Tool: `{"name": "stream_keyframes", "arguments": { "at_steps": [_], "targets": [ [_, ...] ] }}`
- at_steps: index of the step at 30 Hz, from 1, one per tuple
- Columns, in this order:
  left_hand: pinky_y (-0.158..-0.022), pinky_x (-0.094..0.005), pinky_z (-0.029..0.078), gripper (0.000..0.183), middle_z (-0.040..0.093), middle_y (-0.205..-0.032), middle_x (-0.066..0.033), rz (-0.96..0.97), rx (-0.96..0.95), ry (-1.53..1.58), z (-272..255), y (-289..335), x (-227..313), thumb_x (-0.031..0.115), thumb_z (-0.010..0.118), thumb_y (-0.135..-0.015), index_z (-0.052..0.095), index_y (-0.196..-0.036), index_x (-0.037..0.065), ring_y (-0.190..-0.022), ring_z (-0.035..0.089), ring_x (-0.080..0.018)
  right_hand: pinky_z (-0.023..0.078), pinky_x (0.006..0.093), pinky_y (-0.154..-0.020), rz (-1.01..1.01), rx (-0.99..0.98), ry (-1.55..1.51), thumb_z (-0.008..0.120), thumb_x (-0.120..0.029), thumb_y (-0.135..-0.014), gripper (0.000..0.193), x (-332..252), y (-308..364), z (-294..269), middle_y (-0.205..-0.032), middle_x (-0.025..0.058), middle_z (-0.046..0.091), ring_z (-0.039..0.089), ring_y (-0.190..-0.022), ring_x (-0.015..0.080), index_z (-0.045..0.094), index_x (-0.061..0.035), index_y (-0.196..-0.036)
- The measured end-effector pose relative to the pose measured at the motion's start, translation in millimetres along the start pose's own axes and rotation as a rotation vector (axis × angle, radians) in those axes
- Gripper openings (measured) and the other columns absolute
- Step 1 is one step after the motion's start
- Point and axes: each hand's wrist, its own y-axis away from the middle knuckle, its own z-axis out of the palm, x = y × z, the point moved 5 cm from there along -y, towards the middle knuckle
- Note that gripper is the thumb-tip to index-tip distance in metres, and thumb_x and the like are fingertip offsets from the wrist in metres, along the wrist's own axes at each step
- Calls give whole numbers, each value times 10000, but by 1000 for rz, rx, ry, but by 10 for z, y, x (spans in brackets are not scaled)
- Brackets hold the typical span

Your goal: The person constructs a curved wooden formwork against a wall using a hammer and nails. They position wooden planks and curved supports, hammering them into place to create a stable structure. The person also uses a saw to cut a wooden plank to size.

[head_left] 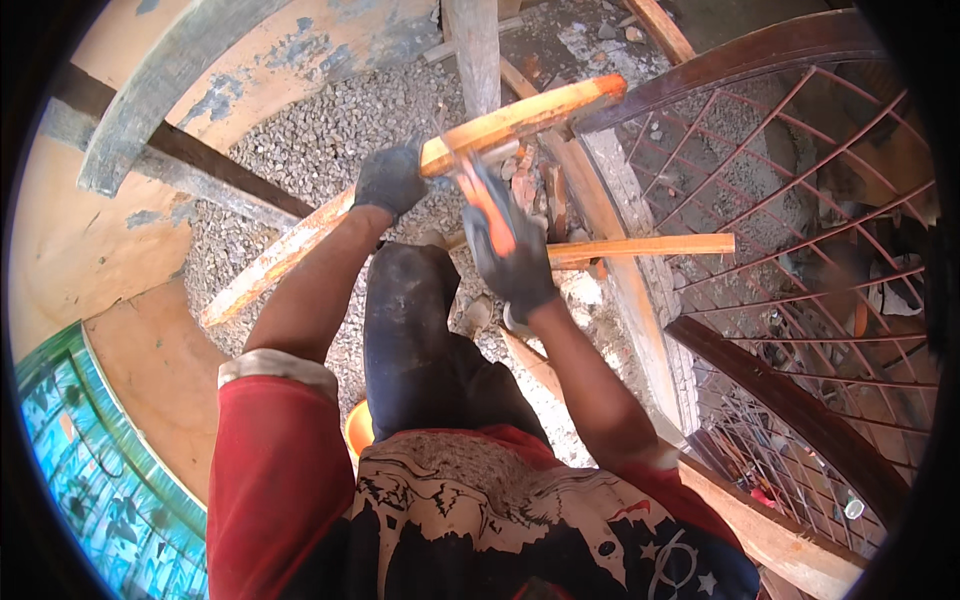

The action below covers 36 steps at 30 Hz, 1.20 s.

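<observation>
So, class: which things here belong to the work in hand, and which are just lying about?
In use:
- wooden beam, gripped by the left hand
- orange-handled tool, blurred, in the right hand

Apparently just about:
- gravel
- orange container, partly hidden
- barred frame

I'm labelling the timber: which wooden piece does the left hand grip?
The long orange wooden plank running diagonally under the grey-gloved left hand, which grips no other piece.

Building site (seemingly), gravel (310, 140), weathered wooden post (476, 60)
</observation>
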Motion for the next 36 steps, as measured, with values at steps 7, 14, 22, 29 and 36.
{"name": "stream_keyframes", "arguments": {
  "at_steps": [7,14,22,29,36],
  "targets": [
    [-822,-512,575,504,768,-987,-164,-43,11,33,-172,55,25,490,821,-824,696,-1136,115,-925,748,-370,530,332,-1025,158,-93,-186,396,-27,-1044,514,-117,1612,-580,-1556,205,540,557,-1412,355,449,63,-1547],
    [-814,-508,580,502,762,-974,-180,-30,8,14,-1,-8,-90,432,820,-829,657,-1172,103,-919,745,-381,580,451,-802,-29,64,26,613,-157,-1021,411,114,-16,116,-1279,237,680,718,-1047,372,585,8,-1396],
    [-799,-528,574,466,757,-964,-190,-29,-4,30,-204,52,75,419,807,-837,644,-1132,97,-913,745,-391,530,409,-1049,197,43,-336,436,-25,-1015,484,-111,1374,-518,-1528,204,563,578,-1379,378,554,2,-1483],
    [-801,-525,576,460,757,-957,-178,-18,-36,32,5,39,-42,362,783,-846,631,-1197,105,-918,745,-382,566,402,-924,-28,163,-208,585,-102,-1009,442,-57,-87,-66,-1352,235,652,673,-1161,391,559,10,-1436],
    [-794,-527,576,460,758,-938,-185,-56,-20,47,-213,55,50,409,803,-851,654,-1148,90,-904,741,-394,567,359,-881,219,-131,-104,506,3,-957,599,-200,1615,-638,-1558,166,551,604,-1357,348,474,-1,-1554]
  ]
}}
